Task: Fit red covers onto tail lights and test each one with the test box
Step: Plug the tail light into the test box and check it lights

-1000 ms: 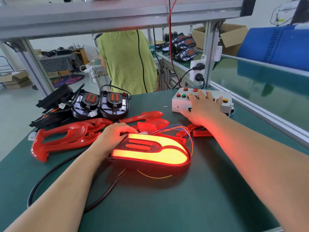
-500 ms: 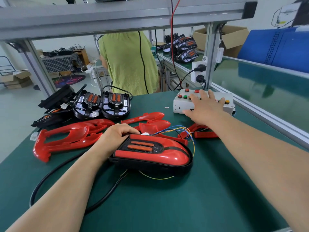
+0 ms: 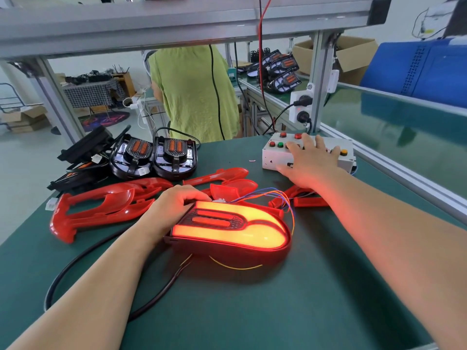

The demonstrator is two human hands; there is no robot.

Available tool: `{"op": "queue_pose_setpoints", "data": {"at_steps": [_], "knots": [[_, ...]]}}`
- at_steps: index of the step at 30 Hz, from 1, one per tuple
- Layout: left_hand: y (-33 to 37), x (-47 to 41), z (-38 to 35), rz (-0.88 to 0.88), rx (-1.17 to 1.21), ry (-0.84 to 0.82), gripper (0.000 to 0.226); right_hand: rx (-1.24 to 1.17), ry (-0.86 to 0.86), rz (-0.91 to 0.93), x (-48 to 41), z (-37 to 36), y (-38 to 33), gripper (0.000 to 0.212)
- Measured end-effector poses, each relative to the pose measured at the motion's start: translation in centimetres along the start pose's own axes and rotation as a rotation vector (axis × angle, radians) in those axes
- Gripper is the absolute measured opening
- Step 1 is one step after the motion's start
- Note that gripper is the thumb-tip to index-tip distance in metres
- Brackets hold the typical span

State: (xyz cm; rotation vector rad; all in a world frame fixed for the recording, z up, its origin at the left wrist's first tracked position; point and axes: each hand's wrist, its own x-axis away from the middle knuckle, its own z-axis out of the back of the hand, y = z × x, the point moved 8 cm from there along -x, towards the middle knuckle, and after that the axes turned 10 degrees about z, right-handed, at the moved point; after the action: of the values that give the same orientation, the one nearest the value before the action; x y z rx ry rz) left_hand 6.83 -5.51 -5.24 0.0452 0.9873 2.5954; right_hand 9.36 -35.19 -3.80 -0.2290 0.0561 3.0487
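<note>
Both busy: left hand [image 3: 174, 205] grips glossy, glowing tail light [image 3: 252, 229], right hand [image 3: 310, 165] splayed on white test box [image 3: 268, 159]

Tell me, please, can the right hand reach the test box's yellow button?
Probably yes: the right hand lies spread on the test box, and the yellow button sits uncovered right beside it.

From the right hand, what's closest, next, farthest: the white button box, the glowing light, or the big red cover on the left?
1. white button box: under the right hand, touching.
2. glowing light: in the middle, held by the left hand.
3. big red cover: far left.
</note>
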Motion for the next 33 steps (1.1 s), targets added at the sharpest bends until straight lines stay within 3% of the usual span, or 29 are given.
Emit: {"op": "queue_pose_setpoints", "data": {"at_steps": [3, 6, 9, 16, 20, 23, 26, 33], "knots": [[-0.1, -0.1, -0.1, -0.011, -0.034, -0.016, 0.033, -0.009, 0.002, 0.006, 0.1, 0.0, 0.1, 0.074], [0.3, -0.3, -0.3, -0.014, -0.058, -0.037, 0.017, -0.017, -0.009, 0.009, 0.0, -0.1, 0.2, 0.074], [0.7, 0.1, -0.4, -0.013, -0.106, -0.057, 0.028, -0.015, -0.027, 0.007, 0.0, -0.3, 0.2, 0.075], [-0.4, -1.5, -1.0, 0.06, -0.3, -0.058, 0.026, -0.06, -0.048, -0.004, -0.1, -0.7, 0.6, 0.074], [-0.4, -0.3, 0.0, 0.002, -0.128, 0.064, 0.029, -0.178, 0.174, 0.054, 0.5, 2.8, -1.6, 0.062], [-0.2, -0.2, 0.6, 0.052, 0.006, 0.11, 0.027, -0.436, 0.294, 0.166, 1.9, 6.4, -5.1, 0.041], [0.1, -0.2, 0.7, 0.051, 0.05, 0.12, 0.028, -0.597, 0.226, 0.301, 3.9, 7.5, -9.1, 0.031], [0.1, 0.0, 1.4, 0.067, 0.071, 0.194, 0.024, -0.562, 0.033, 0.478, 6.1, 4.0, -14.0, 0.019]]}}
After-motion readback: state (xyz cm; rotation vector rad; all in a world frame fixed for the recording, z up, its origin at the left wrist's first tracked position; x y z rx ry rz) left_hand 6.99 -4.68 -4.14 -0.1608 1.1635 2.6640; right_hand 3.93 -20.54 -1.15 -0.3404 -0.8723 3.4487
